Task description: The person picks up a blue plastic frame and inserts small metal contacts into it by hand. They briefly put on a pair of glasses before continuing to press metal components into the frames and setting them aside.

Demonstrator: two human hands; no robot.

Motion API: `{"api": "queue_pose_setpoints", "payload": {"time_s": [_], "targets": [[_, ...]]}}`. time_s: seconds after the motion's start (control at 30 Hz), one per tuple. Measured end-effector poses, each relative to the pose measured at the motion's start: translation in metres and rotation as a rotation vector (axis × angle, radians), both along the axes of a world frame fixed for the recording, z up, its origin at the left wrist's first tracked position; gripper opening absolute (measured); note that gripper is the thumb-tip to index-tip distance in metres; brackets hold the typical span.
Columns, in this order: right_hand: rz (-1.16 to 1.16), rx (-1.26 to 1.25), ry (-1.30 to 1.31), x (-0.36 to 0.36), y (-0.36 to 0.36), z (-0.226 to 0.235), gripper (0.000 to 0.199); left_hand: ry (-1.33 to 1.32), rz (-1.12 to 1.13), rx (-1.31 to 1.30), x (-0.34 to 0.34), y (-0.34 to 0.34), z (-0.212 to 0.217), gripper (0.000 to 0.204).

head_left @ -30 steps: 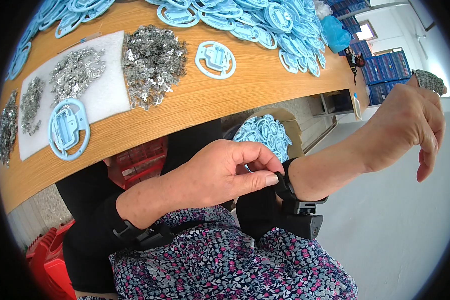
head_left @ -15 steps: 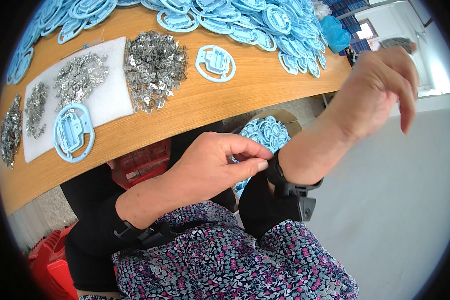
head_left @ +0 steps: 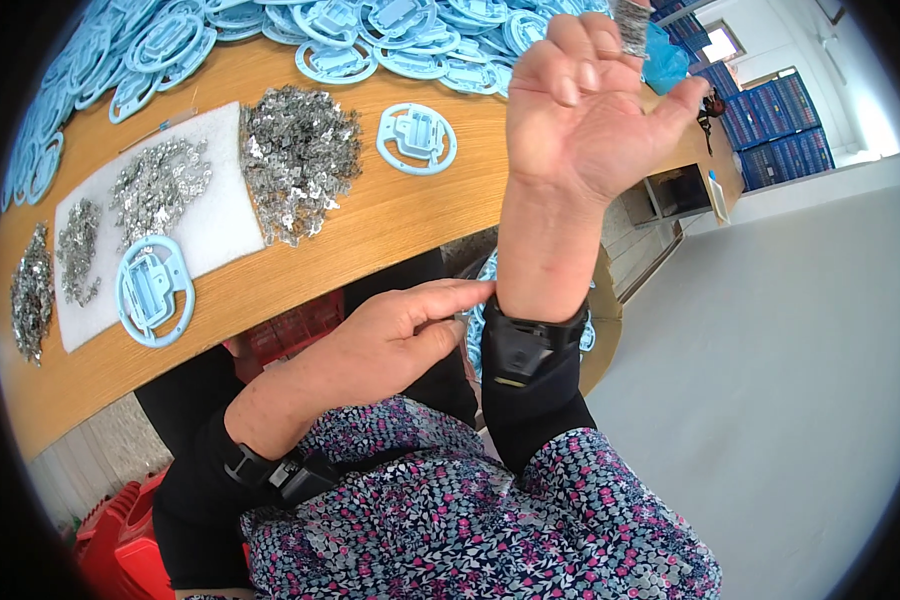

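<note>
My right hand (head_left: 580,125) is raised with its bare palm turned up. Its thumb is spread out, its fingers are loosely bent, and a grey wrap (head_left: 630,27) covers one finger. Around that forearm, just below the wrist, sits a black strap with a boxy module (head_left: 530,345). My left hand (head_left: 400,330) reaches across from the left, index finger stretched to the strap's upper edge, thumb apart below it. Nothing shows in its grasp. A similar black strap (head_left: 280,475) is on my left forearm.
On the wooden table (head_left: 370,215) lie piled light-blue oval plastic frames (head_left: 400,20), two separate ones, small metal clips (head_left: 300,160) in heaps, and a white foam sheet (head_left: 230,215). A carton (head_left: 605,330) of blue parts stands below. Blue crates (head_left: 780,125) are stacked at the far right.
My right forearm has swung left and turned, so the palm now shows. My left thumb and index finger, earlier pinched together at the strap, have come apart.
</note>
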State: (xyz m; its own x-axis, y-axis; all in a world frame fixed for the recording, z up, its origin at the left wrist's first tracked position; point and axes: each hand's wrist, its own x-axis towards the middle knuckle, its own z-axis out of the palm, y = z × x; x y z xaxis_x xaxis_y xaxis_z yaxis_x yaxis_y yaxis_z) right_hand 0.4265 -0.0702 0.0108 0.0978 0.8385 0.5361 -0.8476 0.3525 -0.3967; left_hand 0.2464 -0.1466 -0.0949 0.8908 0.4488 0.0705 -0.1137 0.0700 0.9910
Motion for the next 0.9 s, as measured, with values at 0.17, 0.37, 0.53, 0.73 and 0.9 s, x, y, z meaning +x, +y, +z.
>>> {"api": "queue_pose_setpoints", "payload": {"time_s": [0.17,0.37,0.53,0.73,0.9], "targets": [[-0.291,-0.092,-0.095,-0.024,0.008,-0.002,0.064,-0.106,0.053,-0.239,0.003,-0.002,-0.005,0.059],[-0.318,-0.152,-0.144,-0.020,0.024,-0.031,0.070,-0.145,-0.018,-0.382,0.003,0.001,-0.013,0.061],[-0.368,-0.153,-0.312,-0.034,0.015,-0.018,0.065,-0.009,0.000,-0.367,-0.017,0.008,0.006,0.057],[-0.239,-0.131,-0.352,-0.036,0.003,-0.009,0.063,-0.453,0.211,-0.516,-0.053,0.062,0.043,0.049],[-0.153,-0.326,-0.743,-0.070,-0.027,-0.032,0.037,-1.041,0.150,-0.518,-0.124,0.121,0.077,0.036]]}}
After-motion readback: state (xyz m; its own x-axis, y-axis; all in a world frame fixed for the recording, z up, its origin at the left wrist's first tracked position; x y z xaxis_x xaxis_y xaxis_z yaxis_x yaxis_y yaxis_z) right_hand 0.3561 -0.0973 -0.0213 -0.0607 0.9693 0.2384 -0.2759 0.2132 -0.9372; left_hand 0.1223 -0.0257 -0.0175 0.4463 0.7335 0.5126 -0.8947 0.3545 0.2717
